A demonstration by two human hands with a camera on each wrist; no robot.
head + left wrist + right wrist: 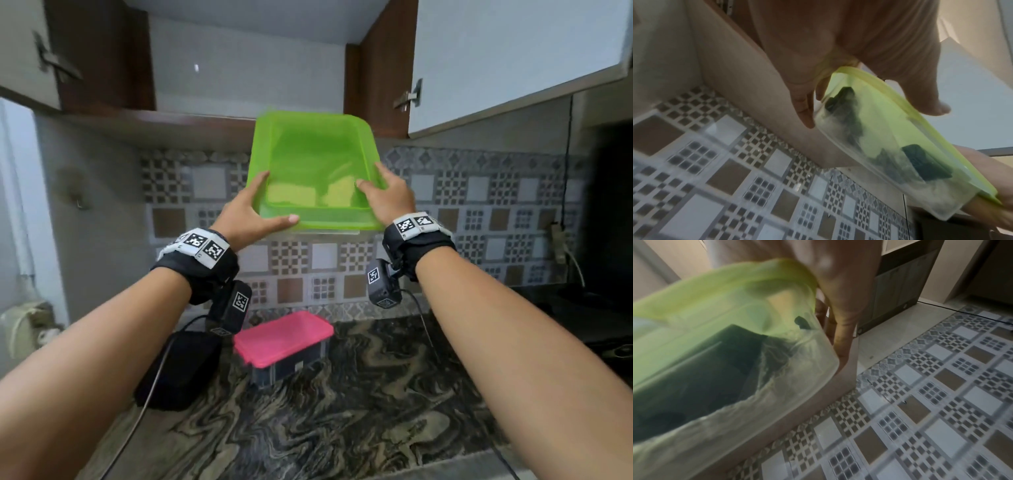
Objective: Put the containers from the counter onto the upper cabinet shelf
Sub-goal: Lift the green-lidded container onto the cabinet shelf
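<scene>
A clear container with a green lid is held up in the air, tilted, its far edge at the front lip of the open upper cabinet's shelf. My left hand grips its near left corner, thumb on the lid and fingers underneath. My right hand grips its right side the same way. In the left wrist view the green-lidded container shows dark items inside; the right wrist view shows its clear wall beside my fingers. A second container with a pink lid stands on the counter below.
The cabinet doors stand open: left door, right door. The marble counter carries a black pouch with a cable beside the pink-lidded container. A patterned tile backsplash runs behind. A wall socket sits at right.
</scene>
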